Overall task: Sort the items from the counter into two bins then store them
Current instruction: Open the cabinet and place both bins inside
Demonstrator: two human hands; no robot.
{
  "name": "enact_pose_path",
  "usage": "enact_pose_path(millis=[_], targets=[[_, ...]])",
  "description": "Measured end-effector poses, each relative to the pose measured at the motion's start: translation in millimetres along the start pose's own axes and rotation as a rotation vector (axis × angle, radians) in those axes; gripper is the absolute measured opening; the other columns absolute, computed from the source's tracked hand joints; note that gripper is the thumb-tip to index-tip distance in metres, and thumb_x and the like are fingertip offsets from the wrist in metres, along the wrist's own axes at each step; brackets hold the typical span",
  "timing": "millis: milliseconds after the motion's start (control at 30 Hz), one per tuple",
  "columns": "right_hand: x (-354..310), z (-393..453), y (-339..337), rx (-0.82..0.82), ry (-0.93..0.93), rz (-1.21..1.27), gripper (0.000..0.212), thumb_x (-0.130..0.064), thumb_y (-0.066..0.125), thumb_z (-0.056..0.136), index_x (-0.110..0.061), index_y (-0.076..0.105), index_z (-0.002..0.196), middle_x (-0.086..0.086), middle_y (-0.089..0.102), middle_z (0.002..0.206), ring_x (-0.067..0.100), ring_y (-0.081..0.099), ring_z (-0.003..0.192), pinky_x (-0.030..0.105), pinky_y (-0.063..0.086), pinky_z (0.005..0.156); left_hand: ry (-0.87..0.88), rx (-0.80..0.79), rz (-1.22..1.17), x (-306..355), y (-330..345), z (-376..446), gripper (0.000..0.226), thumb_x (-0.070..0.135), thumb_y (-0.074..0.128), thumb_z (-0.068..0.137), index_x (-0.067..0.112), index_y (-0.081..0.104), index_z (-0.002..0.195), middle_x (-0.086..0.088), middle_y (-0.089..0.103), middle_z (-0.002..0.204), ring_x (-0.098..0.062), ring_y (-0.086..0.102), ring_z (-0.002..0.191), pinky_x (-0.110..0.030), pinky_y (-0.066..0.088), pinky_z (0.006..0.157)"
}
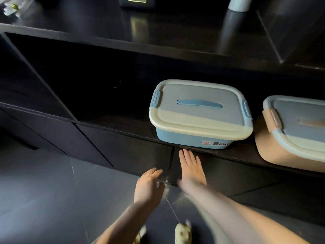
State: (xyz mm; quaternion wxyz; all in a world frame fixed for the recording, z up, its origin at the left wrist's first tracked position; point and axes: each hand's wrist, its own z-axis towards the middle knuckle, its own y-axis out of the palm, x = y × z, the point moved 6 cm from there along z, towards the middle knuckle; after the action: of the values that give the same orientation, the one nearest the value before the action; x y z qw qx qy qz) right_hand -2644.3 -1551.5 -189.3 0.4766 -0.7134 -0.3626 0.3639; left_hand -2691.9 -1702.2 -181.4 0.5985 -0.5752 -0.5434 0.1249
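Blue and cream, the lidded bin [200, 113] sits latched on the dark open shelf [123, 120], with a peach lidded bin [292, 132] just beside it at the right edge. Below, the right hand [191, 168] lies flat, fingers straight, against a cabinet door [228, 173]; the left hand [149, 185] hangs relaxed, its grip empty. Above, a white vase [240, 3] stands on the black worktop [158, 32].
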Motion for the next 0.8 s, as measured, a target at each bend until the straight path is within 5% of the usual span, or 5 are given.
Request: enact_pose_path(millis=[333,600,667,800], targets=[[-12.7,8.7,3.6,0.157,0.15,-0.013,0.099,-0.032,0.065,0.078,-0.013,0.004,0.153,0.003,0.014,0.158,0.024,0.008,0.147,0.037,-0.011,0.118,0.174,-0.11,-0.03,-15.4,-6.6,60.4,0.049,0.018,0.053,0.084,0.029,0.052,0.132,0.009,0.048,0.14,-0.015,0.043,0.128,-0.025,0.029,0.106],[-24.2,-19.0,1.2,0.244,0.159,0.063,0.086,-0.022,0.061,0.076,-0.016,0.021,0.151,0.0,0.034,0.145,0.021,0.025,0.138,0.035,-0.005,0.121,0.22,-0.303,-0.384,-8.1,30.7,76.7,0.055,-0.003,0.046,0.083,0.019,0.05,0.133,-0.002,0.055,0.131,-0.018,0.052,0.12,-0.023,0.041,0.095],[-24.4,-41.2,5.3,0.271,0.149,0.107,0.069,-0.021,0.057,0.083,-0.017,0.033,0.147,-0.001,0.041,0.14,0.02,0.033,0.133,0.035,0.002,0.121,0.162,-0.389,-0.52,-9.7,47.0,61.4,0.045,0.001,0.047,0.092,0.014,0.05,0.135,-0.004,0.056,0.131,-0.013,0.053,0.116,-0.019,0.04,0.099],[-18.6,-79.4,12.9,0.327,0.181,0.192,0.037,-0.041,0.049,0.096,-0.023,0.055,0.127,-0.004,0.055,0.121,0.018,0.046,0.116,0.032,0.033,0.106,0.043,-0.428,-0.635,-22.0,72.9,23.2,0.027,0.004,0.057,0.09,0.016,0.064,0.113,0.001,0.068,0.105,-0.007,0.06,0.091,0.001,0.04,0.069]])
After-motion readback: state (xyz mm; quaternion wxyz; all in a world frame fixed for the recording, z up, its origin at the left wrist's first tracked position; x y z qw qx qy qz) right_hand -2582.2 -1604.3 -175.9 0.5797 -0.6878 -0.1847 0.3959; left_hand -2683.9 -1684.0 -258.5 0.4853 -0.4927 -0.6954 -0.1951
